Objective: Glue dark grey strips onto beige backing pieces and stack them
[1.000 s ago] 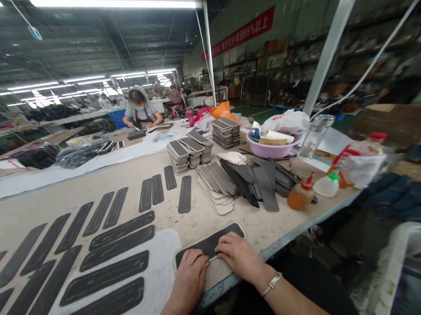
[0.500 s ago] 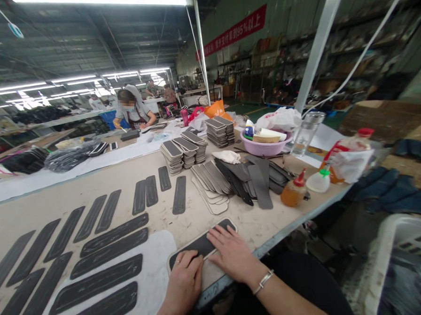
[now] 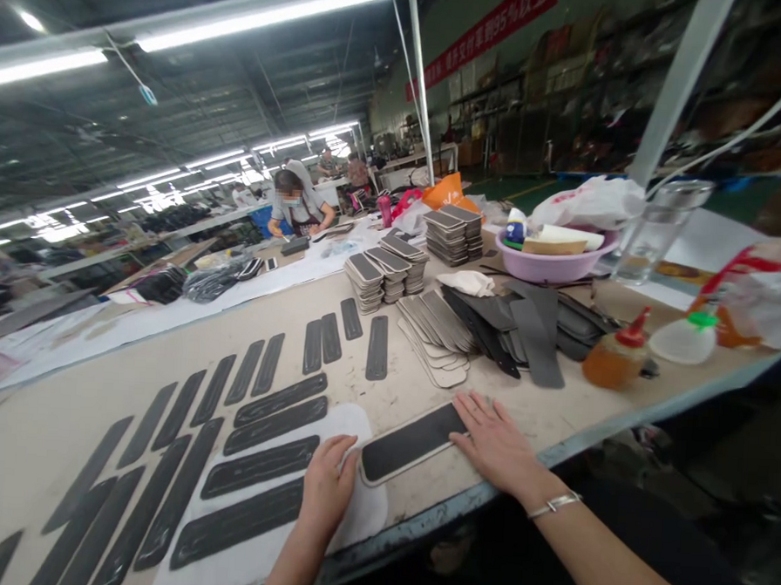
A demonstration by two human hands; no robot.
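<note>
A long dark panel with a pale rim [image 3: 409, 442] lies flat near the table's front edge. My right hand [image 3: 495, 439], a bracelet at its wrist, rests on the panel's right end with fingers spread. Just off the left end is my left hand [image 3: 329, 481], fingers slightly bent and thumb apart, nothing visible in it. It is over a white sheet [image 3: 374, 501] bearing several glossy black strips [image 3: 260, 465]. More black strips [image 3: 210, 390] lie in rows to the left. Behind the panel sits a fanned stack of pale-edged pieces [image 3: 436, 330].
Stacked panels [image 3: 455, 235], loose black pieces [image 3: 538, 335] and a purple basin [image 3: 558, 265] stand farther back. An amber bottle [image 3: 616, 357] and a green-capped bottle [image 3: 686, 338] are at right, beside a glass jar [image 3: 659, 232]. Across the table, a person [image 3: 298, 205] bends over work.
The view has swung left. My left hand has come off the panel's left end and moved left over the white sheet. My right hand has shifted to the panel's right end.
</note>
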